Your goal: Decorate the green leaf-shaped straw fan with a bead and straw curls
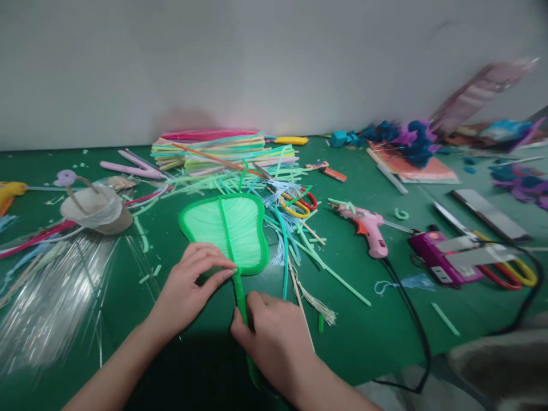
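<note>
I had the green fan [226,228] lying flat on the green table [377,337], just ahead of both hands. My left hand [188,285] pressed down on the fan's lower edge, fingers spread and flat, touching it rather than closed around anything. My right hand [274,337] was pinched shut on the fan's green handle [240,297], thumb and fingers gripping it just below the blade.

Behind the fan lay a heap of coloured strips [222,151], with loose pieces scattered about it. A pink glue gun [369,225] rested to the right, well apart from my hands, its black cord [411,319] trailing toward the table's near edge. A purple box [440,257] sat beyond the gun. On the left stood a small brown basket [96,211], with a sheaf of clear strands [51,297] lying in front of it.
</note>
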